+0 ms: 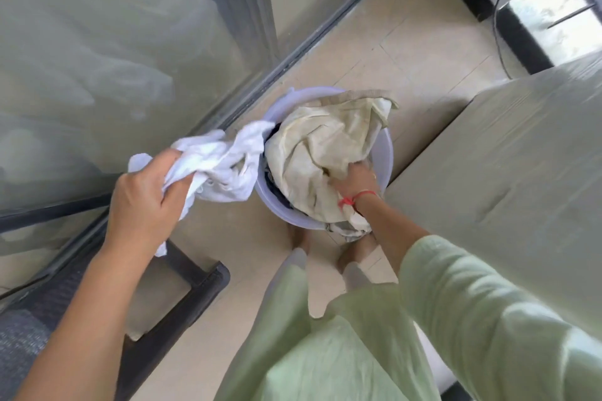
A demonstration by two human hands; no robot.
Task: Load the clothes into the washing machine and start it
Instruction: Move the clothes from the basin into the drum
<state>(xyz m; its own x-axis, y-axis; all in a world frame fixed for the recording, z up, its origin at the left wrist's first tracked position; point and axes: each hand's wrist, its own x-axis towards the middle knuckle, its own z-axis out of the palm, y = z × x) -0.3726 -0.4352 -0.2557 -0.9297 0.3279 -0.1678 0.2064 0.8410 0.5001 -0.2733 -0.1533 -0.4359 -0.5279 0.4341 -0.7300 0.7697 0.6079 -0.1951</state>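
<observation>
Left grip [143, 202]: white cloth [224, 159] over rim [277, 101]; right grip [356, 181]: cream cloth [319, 140].

Beige tiled floor [374, 52], glass sliding door [114, 58] at left, dark chair [182, 296] beside it.

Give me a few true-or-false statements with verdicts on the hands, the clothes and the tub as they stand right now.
1. The left hand grips a white garment. True.
2. The tub is empty. False: a cream cloth fills it, with darker clothes beneath.
3. The right hand reaches down into the tub, into the cream cloth. True.
4. The tub stands on a table. False: it stands on the tiled floor.
5. A red thread circles the left wrist. False: it is on the right wrist.
</observation>
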